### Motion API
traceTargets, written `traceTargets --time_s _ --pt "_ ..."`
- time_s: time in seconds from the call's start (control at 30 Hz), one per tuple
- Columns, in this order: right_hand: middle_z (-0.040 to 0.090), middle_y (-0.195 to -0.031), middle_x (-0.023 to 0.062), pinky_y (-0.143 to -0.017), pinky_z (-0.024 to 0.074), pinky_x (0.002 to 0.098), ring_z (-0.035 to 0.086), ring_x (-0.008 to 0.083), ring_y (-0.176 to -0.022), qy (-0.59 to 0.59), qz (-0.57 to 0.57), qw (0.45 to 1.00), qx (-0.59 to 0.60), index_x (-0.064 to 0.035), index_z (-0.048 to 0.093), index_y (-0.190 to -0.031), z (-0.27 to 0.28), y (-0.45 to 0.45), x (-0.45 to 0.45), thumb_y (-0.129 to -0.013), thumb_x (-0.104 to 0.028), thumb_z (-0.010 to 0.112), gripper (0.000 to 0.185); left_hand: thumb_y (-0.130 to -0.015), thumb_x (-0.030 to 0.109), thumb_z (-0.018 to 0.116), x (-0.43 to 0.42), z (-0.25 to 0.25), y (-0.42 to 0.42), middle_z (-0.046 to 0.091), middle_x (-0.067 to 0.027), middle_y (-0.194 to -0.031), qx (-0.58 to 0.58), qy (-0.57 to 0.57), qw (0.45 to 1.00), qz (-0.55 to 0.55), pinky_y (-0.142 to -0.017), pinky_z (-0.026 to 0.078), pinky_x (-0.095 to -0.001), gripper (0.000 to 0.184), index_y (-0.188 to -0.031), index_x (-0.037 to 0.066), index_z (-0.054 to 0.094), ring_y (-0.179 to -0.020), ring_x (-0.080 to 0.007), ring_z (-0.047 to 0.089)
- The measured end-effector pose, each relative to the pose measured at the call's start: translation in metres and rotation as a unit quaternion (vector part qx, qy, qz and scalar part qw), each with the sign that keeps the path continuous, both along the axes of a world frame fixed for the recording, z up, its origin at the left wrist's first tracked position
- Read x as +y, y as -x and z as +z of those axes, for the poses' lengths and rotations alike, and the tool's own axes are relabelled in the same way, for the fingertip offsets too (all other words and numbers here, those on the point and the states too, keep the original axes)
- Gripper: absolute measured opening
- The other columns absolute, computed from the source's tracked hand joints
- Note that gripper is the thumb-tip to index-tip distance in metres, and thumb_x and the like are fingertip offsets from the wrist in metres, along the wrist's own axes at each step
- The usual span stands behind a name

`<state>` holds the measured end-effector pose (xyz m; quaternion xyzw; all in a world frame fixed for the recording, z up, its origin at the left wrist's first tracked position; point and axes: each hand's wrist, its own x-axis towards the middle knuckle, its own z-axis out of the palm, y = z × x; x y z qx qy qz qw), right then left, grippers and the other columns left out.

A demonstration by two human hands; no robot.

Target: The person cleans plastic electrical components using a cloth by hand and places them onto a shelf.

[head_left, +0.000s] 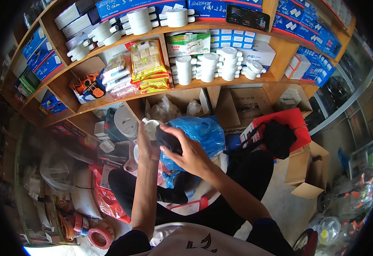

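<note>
Upright in my left hand (144,143) is a white round plastic fitting (151,128) with a short side stub, its open top facing up. My right hand (188,153) holds a dark cloth (167,140) between thumb and fingers, against the right side of the fitting. Beyond my hands a blue plastic bag (203,134) lies near the lower shelf. Similar white fittings (184,70) stand stacked on the middle shelf, and more (139,21) on the shelf above.
Wooden shelves (109,96) hold boxes and yellow packets (148,64). A phone (247,18) leans on the upper shelf. To the right are a red box (299,128) with a black bag and an open carton (308,168). Red tape rolls (100,237) lie lower left.
</note>
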<state>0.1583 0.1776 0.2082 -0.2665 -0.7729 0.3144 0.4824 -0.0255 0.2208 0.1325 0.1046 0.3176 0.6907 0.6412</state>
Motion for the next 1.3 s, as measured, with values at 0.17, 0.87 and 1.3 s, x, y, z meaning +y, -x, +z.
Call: traceTargets --time_s 0.17,0.87,1.3 --pt "0.047 -0.154 0.0203 -0.116 0.0386 0.0528 0.043 0.0362 -0.146 -0.112 -0.039 0.987 -0.11 -0.0019 0.053 -0.133 0.0 -0.007 0.014 -0.092 -0.019 0.077 0.05 -0.109 0.046 0.044 -0.032 0.046 -0.049 0.066 -0.0113 -0.124 -0.091 -0.081 0.989 -0.081 -0.1 0.052 -0.0378 0.046 -0.126 0.006 0.06 -0.115 -0.0213 0.064" --pt "0.072 -0.085 0.0145 -0.065 0.0552 0.0336 0.073 0.0274 -0.075 -0.043 -0.173 0.983 0.05 -0.0004 0.073 -0.104 0.019 -0.042 0.018 -0.085 -0.028 0.084 0.035 -0.104 0.044 0.06 -0.056 0.083 -0.063 0.051 -0.0113 -0.144 0.269 -0.197 0.914 -0.233 -0.1 0.054 -0.0438 0.066 -0.154 0.009 0.036 -0.128 -0.0225 0.056" --pt "0.068 -0.081 0.0153 -0.067 0.0507 0.0368 0.067 0.0293 -0.072 -0.016 -0.31 0.94 0.139 0.0021 0.068 -0.091 0.016 -0.044 0.016 -0.099 -0.02 0.067 0.024 -0.099 0.033 0.071 -0.056 0.069 -0.068 0.066 -0.0076 -0.121 0.134 -0.159 0.967 -0.149 -0.103 0.05 -0.0388 0.044 -0.131 0.007 0.056 -0.114 -0.0214 0.065"
